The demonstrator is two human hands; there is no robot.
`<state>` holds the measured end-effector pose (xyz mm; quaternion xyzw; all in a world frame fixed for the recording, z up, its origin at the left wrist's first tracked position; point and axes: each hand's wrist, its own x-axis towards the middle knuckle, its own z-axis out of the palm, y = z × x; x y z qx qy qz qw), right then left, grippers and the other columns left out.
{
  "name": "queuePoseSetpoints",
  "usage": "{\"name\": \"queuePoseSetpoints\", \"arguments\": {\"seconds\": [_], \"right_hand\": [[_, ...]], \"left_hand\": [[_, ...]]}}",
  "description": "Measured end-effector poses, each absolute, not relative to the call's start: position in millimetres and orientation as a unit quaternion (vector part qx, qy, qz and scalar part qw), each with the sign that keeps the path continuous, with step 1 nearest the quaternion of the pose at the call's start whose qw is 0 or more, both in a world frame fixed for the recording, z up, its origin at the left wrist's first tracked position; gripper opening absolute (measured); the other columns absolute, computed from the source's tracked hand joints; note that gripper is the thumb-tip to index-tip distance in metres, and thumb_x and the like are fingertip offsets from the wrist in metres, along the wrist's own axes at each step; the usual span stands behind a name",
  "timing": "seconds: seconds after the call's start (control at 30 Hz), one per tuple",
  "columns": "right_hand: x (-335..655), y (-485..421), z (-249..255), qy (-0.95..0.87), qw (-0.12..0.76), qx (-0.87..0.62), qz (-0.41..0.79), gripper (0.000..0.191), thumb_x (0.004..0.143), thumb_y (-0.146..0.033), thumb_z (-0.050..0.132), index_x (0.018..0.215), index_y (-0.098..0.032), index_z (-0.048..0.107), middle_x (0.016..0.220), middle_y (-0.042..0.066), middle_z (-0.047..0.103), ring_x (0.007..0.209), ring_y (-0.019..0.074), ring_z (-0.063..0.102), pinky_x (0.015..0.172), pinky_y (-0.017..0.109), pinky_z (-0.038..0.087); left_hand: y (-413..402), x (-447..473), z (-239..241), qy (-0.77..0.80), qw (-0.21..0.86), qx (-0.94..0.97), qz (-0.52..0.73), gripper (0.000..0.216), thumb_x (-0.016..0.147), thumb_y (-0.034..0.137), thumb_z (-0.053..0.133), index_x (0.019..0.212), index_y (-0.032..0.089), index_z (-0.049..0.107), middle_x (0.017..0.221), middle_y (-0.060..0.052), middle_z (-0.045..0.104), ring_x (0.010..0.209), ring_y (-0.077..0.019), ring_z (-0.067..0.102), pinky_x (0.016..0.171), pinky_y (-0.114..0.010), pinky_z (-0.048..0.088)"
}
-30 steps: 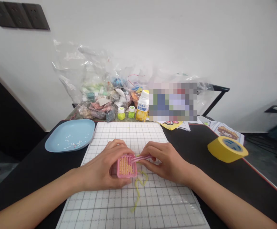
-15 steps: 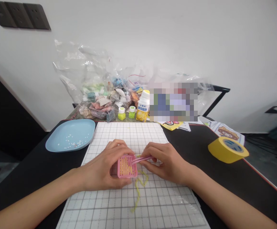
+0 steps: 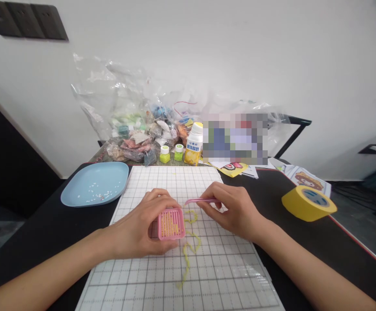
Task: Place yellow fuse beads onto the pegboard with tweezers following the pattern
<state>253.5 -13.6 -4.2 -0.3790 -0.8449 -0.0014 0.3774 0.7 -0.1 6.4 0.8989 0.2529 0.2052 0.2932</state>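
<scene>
My left hand (image 3: 142, 229) is closed around a small pink square tray (image 3: 171, 223) filled with yellow beads and holds it just above the white gridded pegboard (image 3: 181, 268). My right hand (image 3: 236, 209) pinches pink tweezers (image 3: 198, 201), whose tips point left above the board, a little up and right of the pink tray. A curved line of yellow beads (image 3: 188, 250) lies on the board below and beside the tray.
A light blue plate (image 3: 95, 188) with small white beads sits at the left. A yellow tape roll (image 3: 307, 202) lies at the right. Bags of beads (image 3: 136, 138), two green-filled jars (image 3: 171, 153), a white-and-yellow bottle (image 3: 193, 144) and printed sheets (image 3: 304, 177) stand at the back.
My right hand has lifted the tweezers up and away from the pink tray, toward the far side of the board. My left hand and the tray have stayed put.
</scene>
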Motion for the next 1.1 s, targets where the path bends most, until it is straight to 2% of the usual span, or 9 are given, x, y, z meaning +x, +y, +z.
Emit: {"name": "queuePoseSetpoints", "arguments": {"seconds": [0.2, 1.1], "right_hand": [[258.6, -11.0, -6.2, -0.869, 0.317, -0.381, -0.010, 0.020, 0.091, -0.030, 0.056, 0.078, -0.015, 0.061, 0.069, 0.000, 0.062, 0.055, 0.0081, 0.052, 0.050, 0.021, 0.035], [256.9, -9.2, -9.7, -0.871, 0.292, -0.395, -0.005, 0.021, 0.092, -0.031, 0.055, 0.079, -0.016, 0.062, 0.070, 0.000, 0.063, 0.057, 0.0088, 0.053, 0.051, 0.022, 0.032]], "left_hand": [[-0.1, -0.4, 8.7, 0.249, 0.305, 0.900, 0.186, 0.048, 0.075, 0.029, 0.074, 0.117, 0.025, 0.050, 0.111, -0.005, 0.053, 0.114, -0.0279, 0.040, 0.097, -0.045, 0.043], [-0.7, -1.5, 8.8, 0.255, 0.312, 0.900, 0.168, 0.056, 0.074, 0.030, 0.076, 0.123, 0.029, 0.049, 0.114, -0.006, 0.051, 0.117, -0.0292, 0.039, 0.097, -0.046, 0.044]]}}
